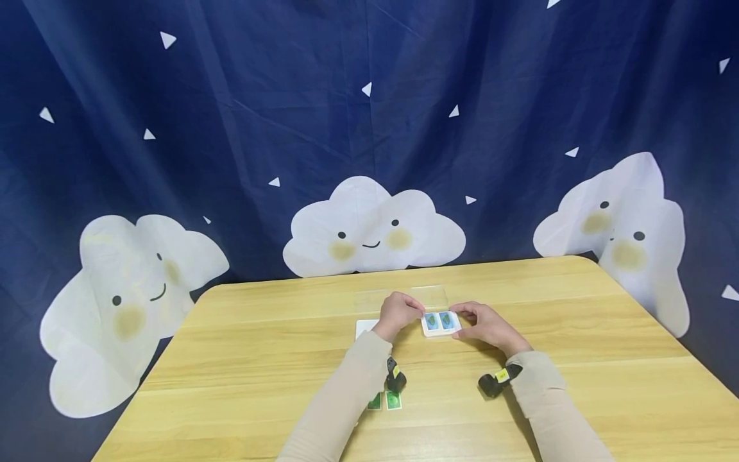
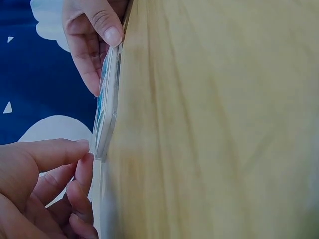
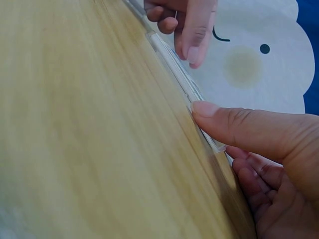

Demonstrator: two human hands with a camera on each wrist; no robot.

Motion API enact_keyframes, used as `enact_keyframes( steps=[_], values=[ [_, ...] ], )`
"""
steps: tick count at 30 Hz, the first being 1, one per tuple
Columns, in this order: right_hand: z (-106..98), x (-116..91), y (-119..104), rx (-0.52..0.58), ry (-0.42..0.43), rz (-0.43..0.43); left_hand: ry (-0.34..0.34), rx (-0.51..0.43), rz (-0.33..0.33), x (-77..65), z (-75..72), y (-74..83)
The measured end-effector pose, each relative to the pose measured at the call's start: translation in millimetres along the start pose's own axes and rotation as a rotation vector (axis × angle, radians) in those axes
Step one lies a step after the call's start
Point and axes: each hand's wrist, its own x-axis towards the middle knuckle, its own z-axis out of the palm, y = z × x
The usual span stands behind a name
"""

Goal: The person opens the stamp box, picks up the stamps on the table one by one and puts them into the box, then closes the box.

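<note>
A small flat case (image 1: 441, 332), with a white base and clear plastic edges, lies in front of me. Two blue stamp-like pictures (image 1: 432, 321) sit side by side on it. My right hand (image 1: 487, 326) grips the case's right end, thumb (image 3: 205, 108) along the near edge and fingers behind. The left hand (image 1: 398, 312) hovers at the far left corner, its thumb and forefinger (image 2: 82, 146) nearly together just over the top face. Whether they pinch something thin there I cannot tell. In the right wrist view the clear rim (image 3: 154, 42) shows side-on.
Another white flat piece (image 1: 365, 326) is partly hidden behind the left hand. Clear plastic lids (image 1: 430, 296) lie beyond the hands. Two green stamp-like pieces (image 1: 394, 400) are nearer me, beside the left sleeve. The wooden table (image 1: 260, 359) ends at a dark blue curtain (image 1: 369, 128).
</note>
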Motion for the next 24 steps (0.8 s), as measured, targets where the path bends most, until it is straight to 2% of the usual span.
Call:
enact_keyframes(
  steps=[11,19,24],
  values=[
    [1.3,-0.3,0.3,-0.012,0.005,0.006,-0.021,-0.115,-0.015,-2.2,-5.6,-0.6],
    [2.6,0.9,3.4,-0.016,0.019,0.029,-0.011,-0.181,0.039,-7.4,-11.8,2.9],
    [1.7,1.0,2.2,-0.026,0.022,0.035,-0.014,-0.18,0.061,-8.6,-17.2,1.3]
  ],
)
